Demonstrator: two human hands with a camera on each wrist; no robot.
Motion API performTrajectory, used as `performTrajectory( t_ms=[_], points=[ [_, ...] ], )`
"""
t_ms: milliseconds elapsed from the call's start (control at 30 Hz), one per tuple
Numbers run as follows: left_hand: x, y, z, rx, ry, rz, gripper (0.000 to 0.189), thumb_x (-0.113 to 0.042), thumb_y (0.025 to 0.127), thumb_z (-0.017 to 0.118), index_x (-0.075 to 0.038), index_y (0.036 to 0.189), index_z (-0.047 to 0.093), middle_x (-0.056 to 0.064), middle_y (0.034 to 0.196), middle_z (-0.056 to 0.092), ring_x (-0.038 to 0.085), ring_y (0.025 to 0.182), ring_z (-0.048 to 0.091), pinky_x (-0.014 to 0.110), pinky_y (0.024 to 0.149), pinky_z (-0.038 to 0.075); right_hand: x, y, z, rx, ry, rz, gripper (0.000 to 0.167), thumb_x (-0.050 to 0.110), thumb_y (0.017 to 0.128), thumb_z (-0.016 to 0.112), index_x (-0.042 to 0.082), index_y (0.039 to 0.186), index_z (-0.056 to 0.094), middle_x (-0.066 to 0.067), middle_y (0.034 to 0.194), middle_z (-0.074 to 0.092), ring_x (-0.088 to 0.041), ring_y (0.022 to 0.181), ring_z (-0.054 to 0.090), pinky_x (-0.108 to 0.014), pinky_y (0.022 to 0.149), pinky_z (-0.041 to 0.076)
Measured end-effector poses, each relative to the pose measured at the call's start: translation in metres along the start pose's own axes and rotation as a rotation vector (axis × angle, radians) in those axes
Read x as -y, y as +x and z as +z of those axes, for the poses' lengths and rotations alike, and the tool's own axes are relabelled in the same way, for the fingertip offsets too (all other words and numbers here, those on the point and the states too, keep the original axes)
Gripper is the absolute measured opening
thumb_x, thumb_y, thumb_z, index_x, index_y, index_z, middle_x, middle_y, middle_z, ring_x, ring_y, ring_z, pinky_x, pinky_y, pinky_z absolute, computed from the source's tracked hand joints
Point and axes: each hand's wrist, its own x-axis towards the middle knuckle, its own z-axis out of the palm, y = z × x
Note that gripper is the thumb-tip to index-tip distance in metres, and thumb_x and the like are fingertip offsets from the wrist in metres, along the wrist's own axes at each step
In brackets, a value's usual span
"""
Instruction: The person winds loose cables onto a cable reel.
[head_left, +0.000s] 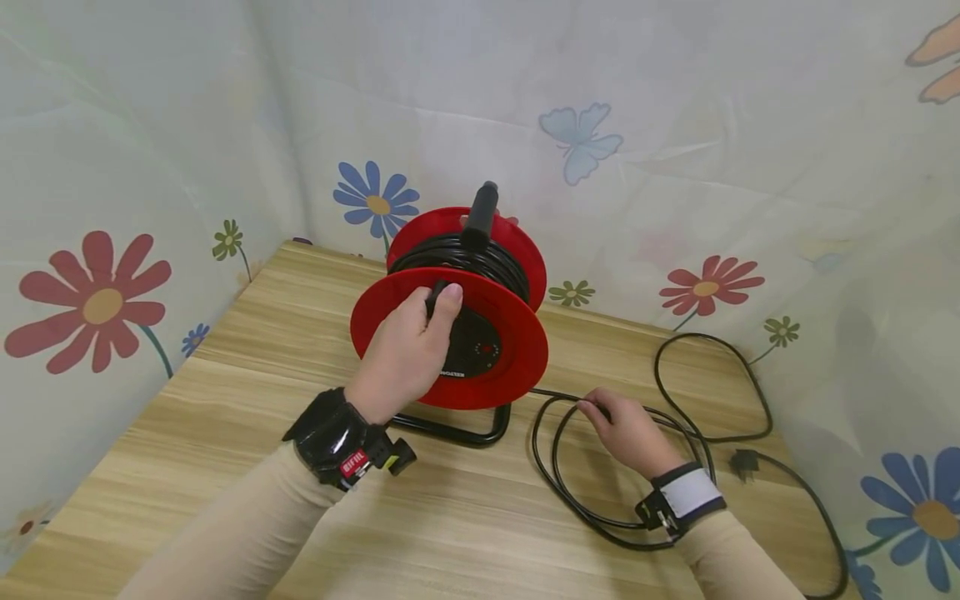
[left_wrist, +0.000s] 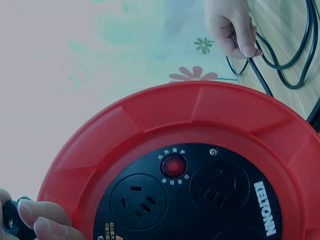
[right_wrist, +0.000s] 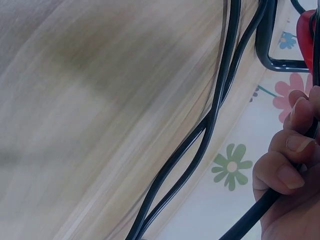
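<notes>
A red cable reel [head_left: 517, 354] with black cord wound between its two discs stands on the table. My left hand [head_left: 401, 354] grips the small black crank knob [head_left: 437, 293] on the front disc. In the left wrist view, that disc shows a black socket panel [left_wrist: 175, 200] with a red button. To the right of the reel, my right hand [head_left: 628, 429] holds the black cable [right_wrist: 252, 215] where it runs out from the reel, fingers curled round it in the right wrist view. Loose loops of the cable lie under and around this hand.
The reel's black tube stand [head_left: 450, 431] rests on the wooden table [head_left: 247, 375], and its carrying handle [head_left: 481, 217] sticks up on top. At the right lies the cable's plug [head_left: 745, 463]. A flower-printed curtain [head_left: 675, 167] surrounds the table's back and sides.
</notes>
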Motion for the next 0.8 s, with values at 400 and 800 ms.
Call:
performTrajectory(
  t_ms=[400,800],
  points=[
    [0.0,0.002,0.007,0.006,-0.028,0.039,0.041,-0.048,0.102,0.039,-0.01,0.087,0.045,0.008,0.064,0.045,0.022,0.056,0.047,0.034,0.052,0.035,0.004,0.0,0.003,0.001,0.011,-0.019,0.016,0.023,0.099,0.057,0.01,0.097,0.067,0.001,0.074,0.058,-0.012,0.061,0.047,-0.031,0.056,0.04],
    [0.001,0.002,0.008,0.012,-0.05,0.038,0.039,-0.047,0.102,0.04,-0.01,0.089,0.044,0.008,0.065,0.048,0.023,0.058,0.05,0.035,0.054,0.037,-0.025,-0.042,-0.035,0.126,0.064,0.21,0.028,0.035,0.1,0.053,0.01,0.09,0.059,0.0,0.067,0.043,-0.014,0.053,0.039,-0.03,0.049,0.034]
  ],
)
